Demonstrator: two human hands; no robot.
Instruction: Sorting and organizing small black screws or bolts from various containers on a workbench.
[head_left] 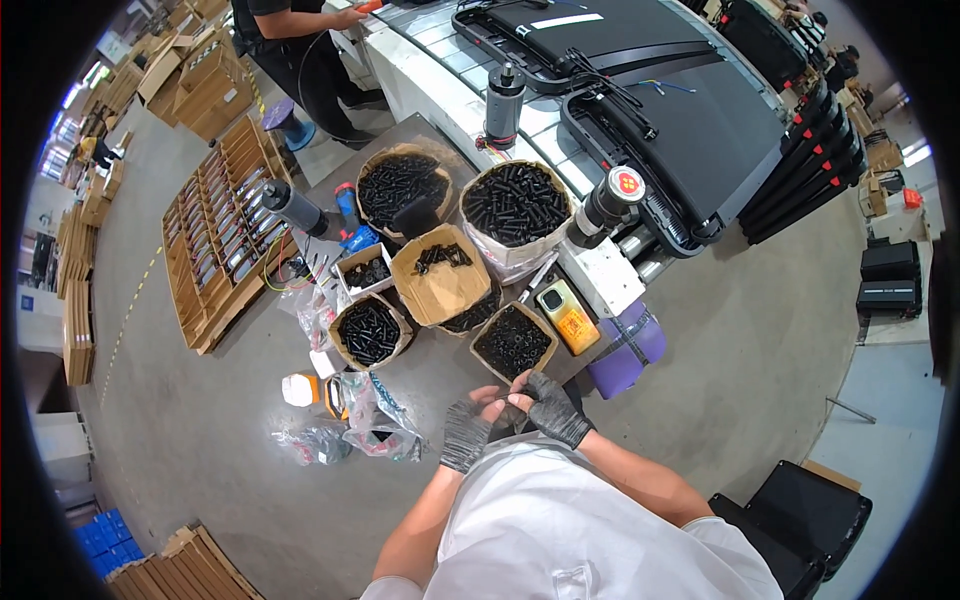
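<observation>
Both hands wear dark grey fingerless gloves and meet in front of my white shirt. My left hand (pixel 470 425) is closed, its thumb and fingers pinched. My right hand (pixel 555 408) is closed too, its fingertips touching those of the left. Something small and dark seems to lie between the fingertips, too small to make out. Just beyond them stands a square cardboard box (pixel 490 367) of small black parts. A phone (pixel 572 322) with a yellow-orange back lies right of that box.
Around an open carton (pixel 440 292) stand several containers of black cylindrical parts. Grey motor-like cylinders (pixel 504 108) stand nearby. Large black panels (pixel 660 140) rest on a roller conveyor beyond. A wooden divided tray (pixel 185 285) lies left; another person (pixel 290 25) stands far left. Plastic bags (pixel 385 420) sit left.
</observation>
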